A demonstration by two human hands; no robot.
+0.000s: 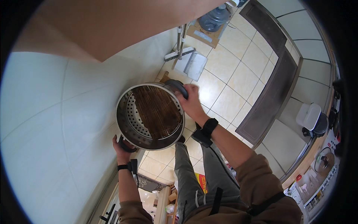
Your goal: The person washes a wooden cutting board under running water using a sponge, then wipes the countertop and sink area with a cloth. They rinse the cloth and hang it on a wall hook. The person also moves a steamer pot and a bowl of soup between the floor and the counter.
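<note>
A round stainless-steel steamer pot (123, 109) with a perforated bottom is held up in front of me, its open top facing my view. Inside it lies a dark brown slatted mat (158, 112), perhaps bamboo, covering much of the holes. My left hand (123, 149) grips the black side handle (126, 145) at the pot's lower left. On the opposite side, my right hand (192, 102) is closed around the other black handle (177, 86). Both wrists wear black strapped devices with cables.
A blurred tan surface (84, 25) looms close at upper left, beside a pale tiled wall (36, 106). Brushes (179, 54), a dustpan (193, 65) and a blue water jug (214, 18) stand ahead. Dark mats (268, 95) lie along the cabinets; a counter with a glass lid (324, 159) runs right.
</note>
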